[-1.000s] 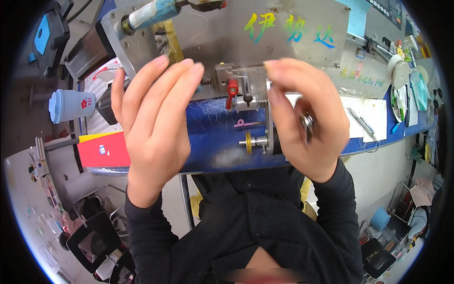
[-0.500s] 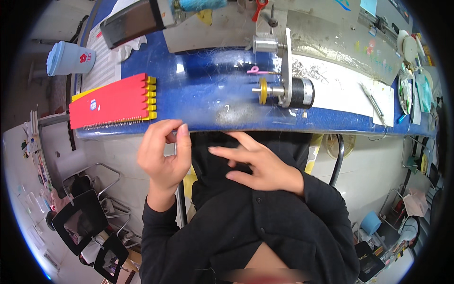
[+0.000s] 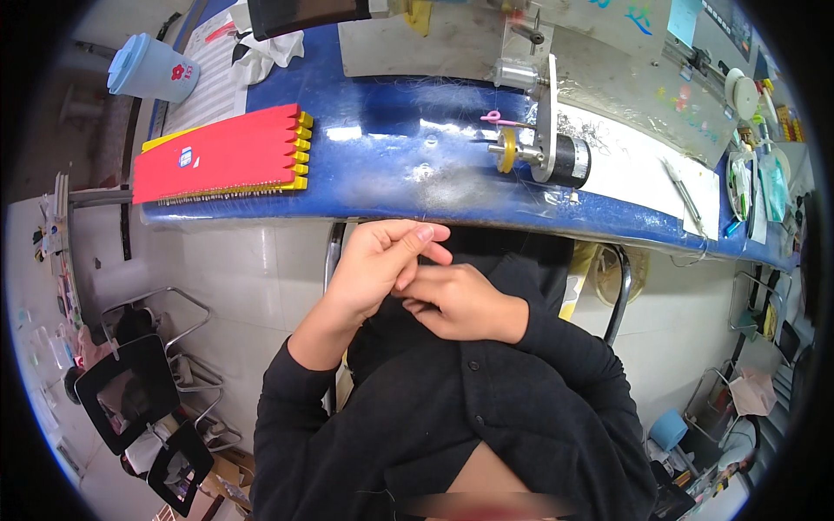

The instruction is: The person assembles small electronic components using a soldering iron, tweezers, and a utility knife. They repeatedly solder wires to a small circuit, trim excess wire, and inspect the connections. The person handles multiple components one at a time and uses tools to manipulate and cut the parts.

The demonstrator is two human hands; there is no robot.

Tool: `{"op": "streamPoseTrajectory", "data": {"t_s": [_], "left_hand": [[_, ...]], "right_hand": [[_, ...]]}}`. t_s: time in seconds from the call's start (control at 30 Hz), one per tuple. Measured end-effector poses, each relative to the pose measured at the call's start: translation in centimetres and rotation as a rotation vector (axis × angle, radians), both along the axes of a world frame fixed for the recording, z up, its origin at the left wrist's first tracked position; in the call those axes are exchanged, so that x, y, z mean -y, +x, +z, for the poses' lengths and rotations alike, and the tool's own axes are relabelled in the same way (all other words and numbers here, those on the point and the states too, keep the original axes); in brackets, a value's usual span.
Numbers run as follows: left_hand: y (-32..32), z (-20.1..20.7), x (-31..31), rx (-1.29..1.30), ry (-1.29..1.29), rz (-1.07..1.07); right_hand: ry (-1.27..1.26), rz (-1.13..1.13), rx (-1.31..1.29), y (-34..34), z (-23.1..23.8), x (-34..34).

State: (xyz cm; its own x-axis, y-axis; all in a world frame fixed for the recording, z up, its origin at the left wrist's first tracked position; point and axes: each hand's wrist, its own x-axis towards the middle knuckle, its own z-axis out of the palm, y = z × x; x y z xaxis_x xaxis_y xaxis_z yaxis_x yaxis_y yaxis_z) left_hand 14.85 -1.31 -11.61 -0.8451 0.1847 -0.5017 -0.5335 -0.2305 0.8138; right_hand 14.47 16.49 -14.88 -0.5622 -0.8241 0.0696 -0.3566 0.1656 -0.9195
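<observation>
Over my lap, just in front of the table edge, my two hands meet. My left hand [image 3: 378, 265] is closed, thumb pressed against the index finger in a pinch; whatever lies between them is too fine to make out. Touching it from below, my right hand [image 3: 465, 304] has its fingers curled, with the tips partly hidden behind the left. Beyond them on the blue tabletop [image 3: 365, 187] stands a small motor device [image 3: 563, 162] with a yellow ring wheel [image 3: 506, 150] on its shaft. Stacked red and yellow boards with notched ends [image 3: 226, 154] lie at the left.
A light blue lidded cup [image 3: 155, 69] stands far left, near crumpled tissue [image 3: 269, 56]. White paper with fine dark strands [image 3: 599, 139] lies right of the motor, with a pen-like tool [image 3: 683, 185]. A metal chair frame [image 3: 621, 295] flanks my lap.
My left hand has moved right and come together with my right hand. The right hand's fingers, spread before, are now curled. The view has shifted slightly.
</observation>
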Motion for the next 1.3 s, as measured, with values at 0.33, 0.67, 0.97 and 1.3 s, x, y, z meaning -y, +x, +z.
{"op": "streamPoseTrajectory", "data": {"t_s": [0.33, 0.67, 0.97, 1.3], "left_hand": [[-2.2, 6.0, -1.5, -0.128, -0.177, -0.196], [-7.0, 10.4, -3.7, 0.153, 0.025, -0.477], [-8.1, 10.0, -5.6, 0.016, -0.1, -0.519], [-7.2, 9.6, -4.9, -0.096, -0.192, -0.613]], "right_hand": [[-0.217, -0.42, -0.19, -4.5, 7.4, -5.5], [-0.365, -0.368, -0.463, -8.7, 8.1, -7.8], [-0.338, -0.421, -0.379, -9.1, 7.9, -9.6], [-0.337, -0.391, -0.208, -8.7, 8.6, -8.8]]}}
